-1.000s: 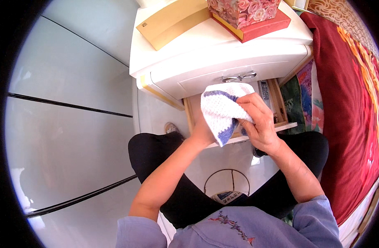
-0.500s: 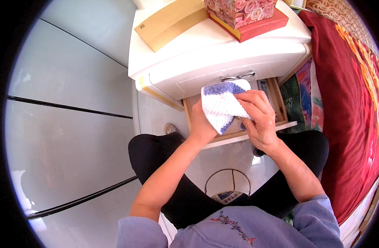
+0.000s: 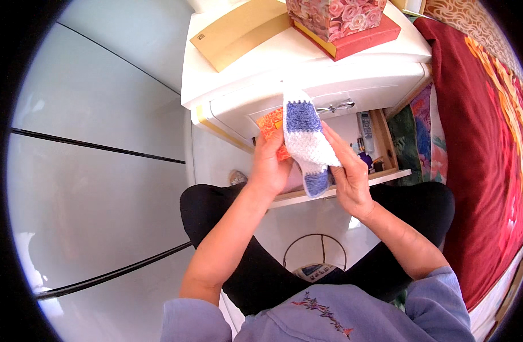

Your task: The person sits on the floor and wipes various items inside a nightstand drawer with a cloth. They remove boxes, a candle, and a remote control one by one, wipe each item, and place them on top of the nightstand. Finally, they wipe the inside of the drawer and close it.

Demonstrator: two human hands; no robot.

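Observation:
A crocheted cloth (image 3: 311,145) in white and blue hangs folded into a narrow upright strip between my hands. The fingers of my right hand (image 3: 353,179) pinch its right side. Behind the cloth's left edge, my left hand (image 3: 271,169) is closed around an orange crocheted piece (image 3: 269,122), partly hidden by the cloth. Both hands are over a pulled-out drawer (image 3: 398,174) of a white cabinet (image 3: 238,85). Inside the drawer's right side lie a pale remote-like object (image 3: 365,126) and small dark items.
On the cabinet top are a gold flat folder (image 3: 238,37) and a rose-patterned box (image 3: 341,20) standing on a red box (image 3: 367,39). A bed with a red cover (image 3: 467,188) is at the right. Glossy pale panels (image 3: 96,188) rise at the left. A wire-handled container (image 3: 315,271) sits between my legs.
The white and blue cloth has turned from a wide fold into a tall narrow strip. The orange piece has come into view by my left hand. My right hand has lowered slightly.

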